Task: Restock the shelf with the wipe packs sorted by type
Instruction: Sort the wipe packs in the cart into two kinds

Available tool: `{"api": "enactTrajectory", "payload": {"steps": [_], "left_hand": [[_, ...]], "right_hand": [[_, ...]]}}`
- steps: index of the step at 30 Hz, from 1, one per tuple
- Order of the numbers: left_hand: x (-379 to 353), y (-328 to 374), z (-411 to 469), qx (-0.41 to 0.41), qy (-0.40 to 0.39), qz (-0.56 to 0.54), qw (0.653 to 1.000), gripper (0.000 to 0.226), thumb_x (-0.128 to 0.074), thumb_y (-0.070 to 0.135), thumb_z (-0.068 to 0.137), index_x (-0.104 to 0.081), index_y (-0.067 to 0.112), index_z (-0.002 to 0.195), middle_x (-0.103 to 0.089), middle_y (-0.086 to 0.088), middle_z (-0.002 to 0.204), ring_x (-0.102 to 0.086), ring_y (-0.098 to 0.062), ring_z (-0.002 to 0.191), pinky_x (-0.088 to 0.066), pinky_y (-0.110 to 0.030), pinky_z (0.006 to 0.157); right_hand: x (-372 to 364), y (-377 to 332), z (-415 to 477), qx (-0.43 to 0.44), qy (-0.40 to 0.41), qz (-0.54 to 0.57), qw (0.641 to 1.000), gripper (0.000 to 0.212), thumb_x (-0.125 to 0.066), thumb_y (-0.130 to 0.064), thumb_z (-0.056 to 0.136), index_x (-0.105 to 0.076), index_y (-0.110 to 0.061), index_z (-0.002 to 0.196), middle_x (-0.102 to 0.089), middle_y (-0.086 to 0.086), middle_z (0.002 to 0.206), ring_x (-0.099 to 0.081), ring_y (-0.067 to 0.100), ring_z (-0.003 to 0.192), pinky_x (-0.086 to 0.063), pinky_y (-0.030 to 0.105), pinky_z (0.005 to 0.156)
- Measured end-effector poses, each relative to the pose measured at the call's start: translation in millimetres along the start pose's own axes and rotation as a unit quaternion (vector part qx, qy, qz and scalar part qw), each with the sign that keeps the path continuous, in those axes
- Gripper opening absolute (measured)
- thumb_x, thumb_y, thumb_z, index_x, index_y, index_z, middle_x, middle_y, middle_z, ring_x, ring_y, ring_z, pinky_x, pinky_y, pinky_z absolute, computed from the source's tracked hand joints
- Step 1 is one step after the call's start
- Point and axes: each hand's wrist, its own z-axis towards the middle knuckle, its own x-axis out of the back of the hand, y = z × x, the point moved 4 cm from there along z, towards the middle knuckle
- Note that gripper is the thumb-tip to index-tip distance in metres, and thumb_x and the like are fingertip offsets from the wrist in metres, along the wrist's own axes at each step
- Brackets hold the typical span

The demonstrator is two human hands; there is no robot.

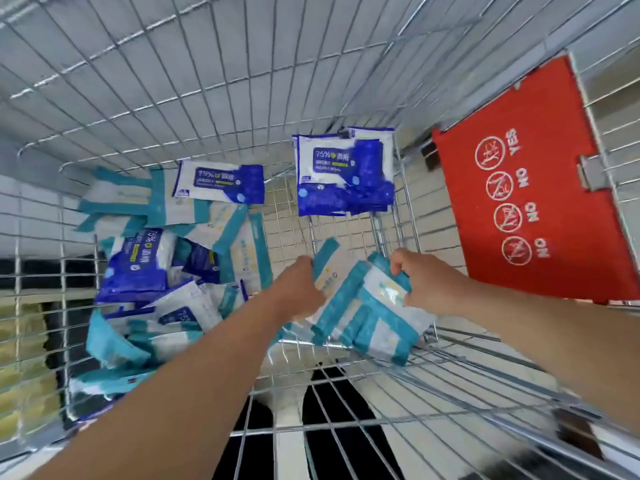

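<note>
I look down into a wire shopping cart full of wipe packs. A stack of teal-and-white packs lies at the cart's near right. My left hand grips the stack's left end, and my right hand grips its upper right pack. A small stack of dark blue "75%" packs stands apart at the far right. Another blue pack lies on a mixed heap of teal and blue packs on the left. No shelf is in view.
A red plastic child-seat flap with YES/NO symbols leans at the cart's right end. Wire walls enclose the cart on all sides. Bare wire floor shows between the blue stack and the heap. Tiled floor lies below the mesh.
</note>
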Motion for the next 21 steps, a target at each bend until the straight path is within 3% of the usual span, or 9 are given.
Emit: {"api": "enactTrajectory", "payload": {"steps": [4, 6, 9, 13, 17, 21], "left_hand": [[-30, 0, 21, -0.003, -0.014, 0.069, 0.998, 0.036, -0.061, 0.013, 0.088, -0.042, 0.006, 0.118, -0.049, -0.006, 0.098, -0.044, -0.019, 0.082, -0.033, -0.026, 0.065], [-30, 0, 25, -0.011, -0.008, 0.114, 0.993, 0.04, -0.064, 0.022, 0.088, -0.045, 0.005, 0.119, -0.048, -0.005, 0.099, -0.044, -0.02, 0.084, -0.033, -0.027, 0.069], [-23, -5, 24, -0.01, -0.004, 0.189, 0.982, 0.051, -0.067, 0.041, 0.084, -0.048, 0.006, 0.116, -0.049, -0.007, 0.101, -0.05, -0.024, 0.088, -0.038, -0.029, 0.07], [-13, -5, 10, -0.023, 0.011, 0.245, 0.969, 0.057, -0.065, 0.048, 0.085, -0.047, 0.012, 0.125, -0.05, -0.008, 0.119, -0.051, -0.026, 0.109, -0.044, -0.036, 0.087], [33, 10, -14, -0.059, 0.11, 0.312, 0.942, 0.047, -0.047, 0.048, 0.094, -0.048, 0.018, 0.131, -0.052, -0.004, 0.127, -0.049, -0.024, 0.118, -0.042, -0.038, 0.094], [99, -6, -36, -0.051, 0.222, 0.368, 0.901, 0.037, -0.042, 0.042, 0.097, -0.052, 0.02, 0.125, -0.054, -0.002, 0.124, -0.05, -0.024, 0.116, -0.04, -0.035, 0.09]], "right_hand": [[-10, 14, 2, 0.003, 0.024, -0.105, 0.994, 0.041, -0.057, -0.004, 0.08, -0.032, -0.012, 0.112, -0.051, 0.002, 0.076, -0.055, 0.023, 0.066, -0.033, 0.03, 0.046], [-14, 14, 2, 0.009, 0.031, -0.133, 0.991, 0.042, -0.057, -0.004, 0.081, -0.032, -0.011, 0.114, -0.046, -0.001, 0.072, -0.054, 0.023, 0.065, -0.033, 0.031, 0.047], [-14, 9, 0, 0.028, 0.045, -0.156, 0.986, 0.047, -0.068, -0.014, 0.079, -0.037, -0.01, 0.115, -0.052, 0.004, 0.094, -0.058, 0.026, 0.086, -0.045, 0.034, 0.062], [8, -15, -3, 0.063, 0.096, -0.171, 0.979, 0.051, -0.064, -0.034, 0.086, -0.044, -0.013, 0.127, -0.052, 0.004, 0.122, -0.052, 0.024, 0.111, -0.044, 0.034, 0.082], [41, -63, 1, 0.108, 0.159, -0.15, 0.97, 0.047, -0.05, -0.036, 0.095, -0.043, -0.015, 0.136, -0.049, 0.002, 0.135, -0.047, 0.022, 0.122, -0.042, 0.033, 0.093], [57, -127, 16, 0.138, 0.195, -0.118, 0.964, 0.036, -0.048, -0.03, 0.096, -0.051, -0.012, 0.127, -0.052, 0.003, 0.133, -0.047, 0.022, 0.122, -0.044, 0.037, 0.095]]}}
